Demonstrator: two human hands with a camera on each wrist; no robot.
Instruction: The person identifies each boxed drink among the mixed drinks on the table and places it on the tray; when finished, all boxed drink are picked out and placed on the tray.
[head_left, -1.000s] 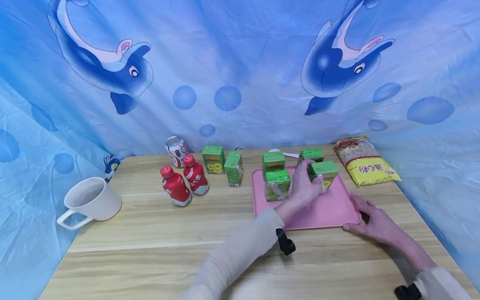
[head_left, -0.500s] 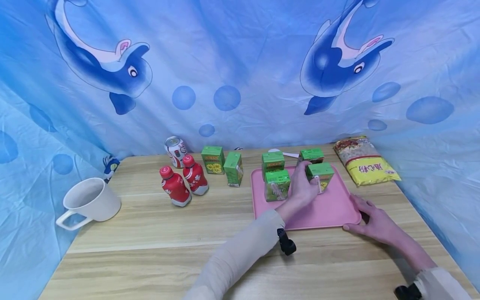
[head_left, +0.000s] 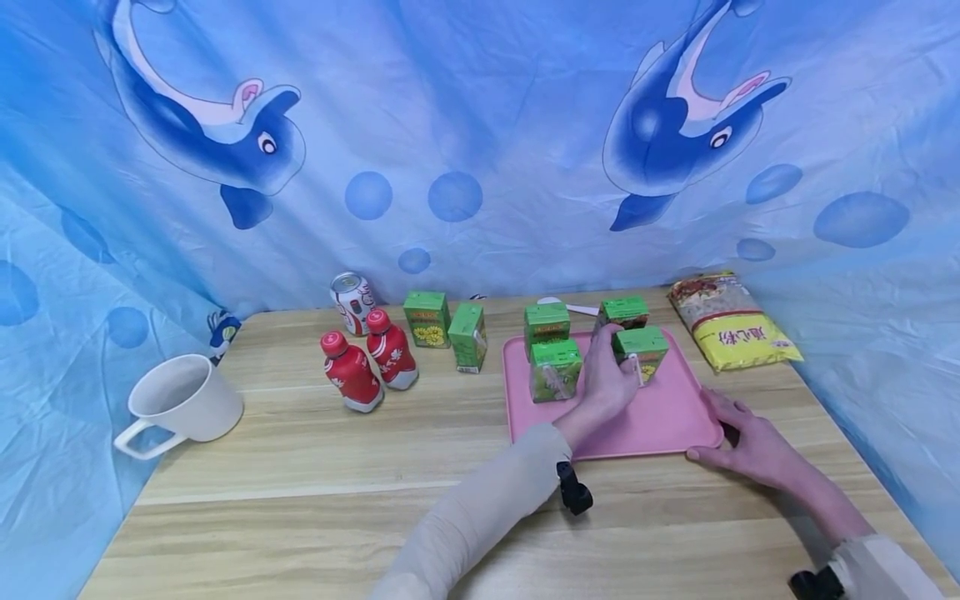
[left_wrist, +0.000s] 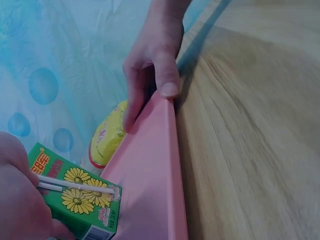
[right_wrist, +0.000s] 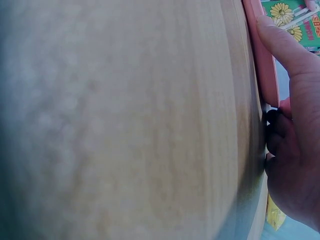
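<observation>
So the left hand [head_left: 606, 379] has its fingers bent around a green carton [head_left: 641, 354] over the right half of the pink tray [head_left: 667, 421], thumb on the straw side. Most of that grip is covered by the hand itself, and the left wrist view chops the hand off at the edge. Can't make out if the carton's base touches the tray.

Right hand [head_left: 753, 446] is pinching the tray's near right corner, thumb on the front rim; the right wrist view shows its other fingers tucked down in shadow, so their exact contact is anyone's guess.

Two more cartons [head_left: 555, 375] stand on the tray's left side, the front one partly blocking the other. The back right carton [head_left: 624, 310] is half behind the left hand, so no clue if it's on the tray. Behind, a white spoon [head_left: 581, 309] is partly covered. The can [head_left: 351, 300] sits partly behind red bottles [head_left: 392, 354] on the counter [head_left: 300, 500].
</observation>
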